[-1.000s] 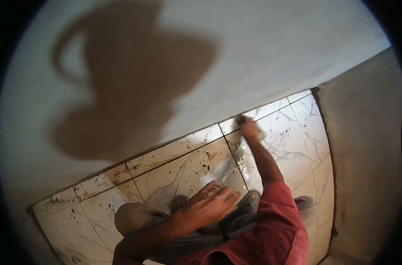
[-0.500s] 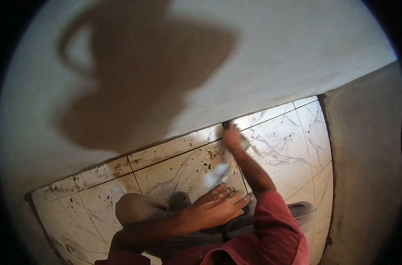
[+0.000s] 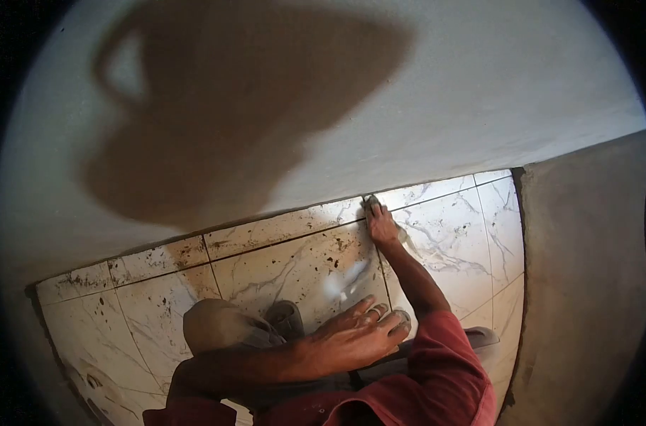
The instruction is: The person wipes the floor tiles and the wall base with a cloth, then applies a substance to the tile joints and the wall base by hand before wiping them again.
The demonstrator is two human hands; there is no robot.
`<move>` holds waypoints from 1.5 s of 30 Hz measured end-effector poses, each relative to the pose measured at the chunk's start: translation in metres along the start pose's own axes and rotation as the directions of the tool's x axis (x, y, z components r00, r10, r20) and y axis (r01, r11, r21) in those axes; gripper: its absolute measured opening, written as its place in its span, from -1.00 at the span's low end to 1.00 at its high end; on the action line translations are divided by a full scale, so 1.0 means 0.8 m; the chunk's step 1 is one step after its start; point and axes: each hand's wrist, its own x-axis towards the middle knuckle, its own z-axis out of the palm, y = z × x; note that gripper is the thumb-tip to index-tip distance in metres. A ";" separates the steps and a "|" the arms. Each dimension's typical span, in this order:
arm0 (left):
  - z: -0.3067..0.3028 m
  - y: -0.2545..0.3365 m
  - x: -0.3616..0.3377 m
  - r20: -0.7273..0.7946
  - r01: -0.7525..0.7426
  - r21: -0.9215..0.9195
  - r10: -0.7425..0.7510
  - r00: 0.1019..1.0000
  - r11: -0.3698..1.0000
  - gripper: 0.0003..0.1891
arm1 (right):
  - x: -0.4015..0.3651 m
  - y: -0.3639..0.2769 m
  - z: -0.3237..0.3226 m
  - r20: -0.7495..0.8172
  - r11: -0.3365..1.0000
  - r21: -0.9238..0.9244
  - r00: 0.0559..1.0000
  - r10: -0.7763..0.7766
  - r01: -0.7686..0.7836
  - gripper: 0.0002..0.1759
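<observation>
Right hand (image 3: 384, 228) pinches a small dark tool (image 3: 370, 202) onto the tile joint at twelve o'clock, by the wall (image 3: 479, 92). Left hand (image 3: 355, 335) rests at six, fingers spread, empty. Tiles (image 3: 451, 234) at three look clean; those at nine are spotted, so plenty seems left.

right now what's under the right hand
A dark thing sticks out from under the right hand, on the tiles beside the wall. The hand covers the rest of it, so its kind cannot be told.
</observation>
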 end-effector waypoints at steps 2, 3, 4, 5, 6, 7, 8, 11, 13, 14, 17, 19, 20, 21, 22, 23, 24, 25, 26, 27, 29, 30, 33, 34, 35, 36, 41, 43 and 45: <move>0.006 -0.001 -0.002 -0.065 -0.023 0.009 0.024 0.998 1.000 -0.68 | 0.029 -0.025 -0.023 -0.001 0.979 0.108 0.985 0.171 -0.170 -0.52; 0.005 -0.001 -0.001 -0.065 -0.021 0.006 0.022 0.998 1.000 -0.68 | 0.026 -0.030 -0.027 -0.052 0.976 0.138 0.983 0.177 -0.169 -0.53; 0.002 0.000 -0.002 -0.042 -0.019 0.023 0.020 0.999 1.000 -0.68 | 0.016 -0.018 -0.008 -0.045 0.974 0.141 0.982 0.183 -0.175 -0.53; -0.001 0.002 -0.003 -0.027 -0.018 0.040 0.019 0.999 0.999 -0.68 | 0.001 0.000 0.007 -0.039 0.999 -0.020 0.998 0.047 -0.048 -0.53; -0.004 -0.001 -0.001 -0.037 -0.019 0.050 0.021 0.999 0.999 -0.68 | -0.001 0.015 0.014 -0.024 0.979 -0.182 0.995 -0.098 0.092 -0.54; -0.006 0.001 -0.002 -0.029 -0.017 0.035 0.018 0.999 0.999 -0.67 | -0.019 0.004 -0.026 0.015 0.944 -0.228 0.971 -0.240 0.237 -0.56; -0.008 0.002 -0.001 -0.024 -0.014 0.018 0.014 1.000 1.000 -0.66 | -0.020 0.003 -0.025 0.018 0.941 -0.234 0.969 -0.246 0.244 -0.56; -0.014 0.006 0.001 0.140 0.008 0.005 -0.009 0.990 1.000 -0.56 | -0.005 -0.019 -0.040 -0.044 0.959 -0.243 0.986 -0.164 0.148 -0.70; 0.000 0.003 -0.002 0.028 -0.026 0.019 0.026 0.999 0.999 -0.60 | 0.017 -0.050 -0.051 -0.101 0.993 -0.120 0.994 -0.029 0.017 -0.71; 0.005 0.003 -0.004 -0.081 -0.056 0.033 0.058 0.995 0.998 -0.64 | 0.022 -0.056 -0.053 -0.136 0.994 0.015 0.984 0.113 -0.112 -0.72; 0.001 0.003 -0.002 -0.068 -0.039 0.046 0.042 0.997 0.998 -0.63 | 0.012 -0.008 -0.032 -0.078 0.993 -0.101 0.996 0.044 -0.052 -0.69; -0.008 0.004 0.000 0.024 -0.031 0.054 0.030 0.999 0.998 -0.61 | 0.006 0.020 -0.049 -0.101 0.972 -0.236 0.995 -0.010 -0.014 -0.61; -0.011 0.005 0.000 0.121 -0.028 0.072 0.019 0.992 0.997 -0.58 | 0.003 0.025 -0.056 -0.035 0.946 -0.288 0.988 0.148 -0.152 -0.60; -0.011 0.006 0.000 0.120 -0.028 0.071 0.019 0.993 0.997 -0.58 | 0.006 0.017 -0.051 -0.004 0.943 -0.248 0.973 0.230 -0.224 -0.60; -0.011 0.007 -0.001 0.100 -0.029 0.054 0.024 0.995 0.998 -0.59 | 0.012 0.001 -0.048 0.030 0.932 -0.208 0.951 0.308 -0.296 -0.59; -0.011 0.008 -0.001 0.078 -0.029 0.031 0.027 0.997 0.999 -0.59 | 0.007 -0.029 -0.034 0.008 0.917 0.058 0.919 0.395 -0.394 -0.58; -0.011 0.008 -0.001 0.073 -0.025 0.023 0.024 0.997 0.999 -0.59 | -0.008 -0.065 -0.022 0.013 0.830 0.317 0.877 0.481 -0.460 -0.57; -0.012 0.007 0.000 0.078 -0.020 0.019 0.019 0.997 1.000 -0.60 | -0.031 -0.085 0.007 -0.085 0.915 0.229 0.930 0.357 -0.331 -0.55; -0.014 0.004 0.001 0.082 -0.017 0.019 0.015 0.996 1.000 -0.60 | -0.044 -0.093 0.029 -0.172 0.972 0.129 0.961 0.216 -0.196 -0.54; -0.016 0.004 0.002 0.079 -0.018 0.018 0.016 0.997 1.000 -0.60 | -0.045 -0.084 0.023 -0.172 0.973 0.125 0.961 0.215 -0.195 -0.54; -0.020 0.001 0.005 0.089 -0.030 0.056 0.025 0.996 0.998 -0.62 | -0.044 -0.042 0.004 -0.125 0.982 0.182 0.989 0.076 -0.053 -0.53; -0.022 0.000 0.004 0.085 -0.023 0.057 0.018 0.996 0.998 -0.62 | -0.026 -0.019 -0.014 -0.020 0.950 0.248 0.979 0.204 -0.192 -0.57; -0.024 0.002 -0.006 0.093 -0.014 0.085 0.006 0.996 0.996 -0.62 | -0.005 0.002 -0.024 -0.227 0.938 0.183 0.916 0.331 -0.293 -0.62; -0.020 0.002 -0.008 0.079 -0.012 0.046 0.009 0.997 0.999 -0.62 | 0.001 -0.016 -0.023 -0.221 0.903 0.239 0.886 0.408 -0.357 -0.58; -0.018 0.003 -0.010 0.063 -0.011 0.003 0.011 0.998 1.000 -0.61 | -0.010 -0.042 -0.016 -0.117 0.870 0.399 0.926 0.360 -0.288 -0.55; -0.018 0.000 -0.009 0.057 -0.011 0.004 0.011 0.998 1.000 -0.61 | -0.018 -0.079 -0.003 -0.114 0.911 0.380 0.969 0.220 -0.162 -0.52; -0.019 -0.003 0.006 0.066 -0.070 -0.052 0.073 0.995 0.996 -0.62 | -0.064 -0.223 0.056 -0.160 0.947 0.140 0.950 -0.267 0.290 -0.45; -0.024 -0.002 0.001 0.016 -0.064 0.030 0.064 0.998 0.997 -0.62 | -0.055 -0.227 -0.017 0.235 0.957 0.040 0.928 -0.289 0.288 -0.46; -0.027 0.003 -0.006 -0.040 -0.041 0.095 0.045 0.998 0.995 -0.63 | -0.027 -0.125 0.002 -0.109 0.960 0.058 0.958 -0.266 0.273 -0.56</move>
